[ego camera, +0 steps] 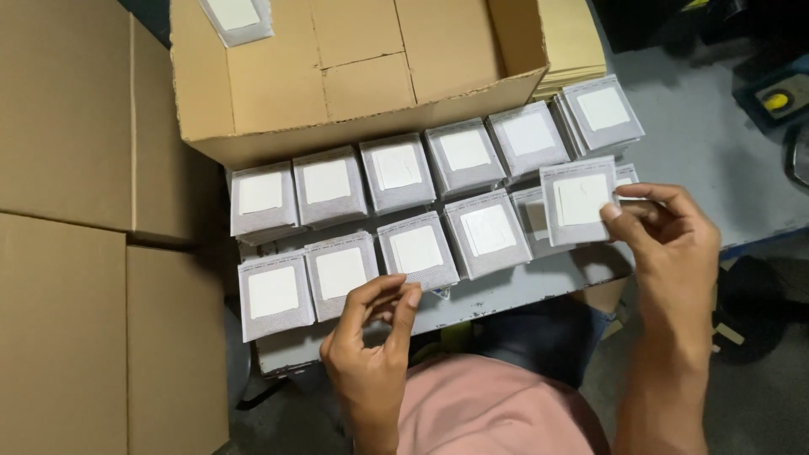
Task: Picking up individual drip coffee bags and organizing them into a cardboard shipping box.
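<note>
My right hand [670,244] pinches a flat grey square packet with a white centre [578,200] by its right edge, holding it just above the right end of the near row. My left hand [375,333] hovers at the table's front edge below a near-row stack [417,250]; its thumb and fingers curl together and I see nothing in them. Two rows of stacked grey packets [396,173] cover the grey table [506,291].
An open brown cardboard box [354,76] lies behind the rows, with one packet [236,17] inside at its far left. Flat cardboard sheets [67,253] stand at the left. A separate stack of packets [600,114] sits at the far right.
</note>
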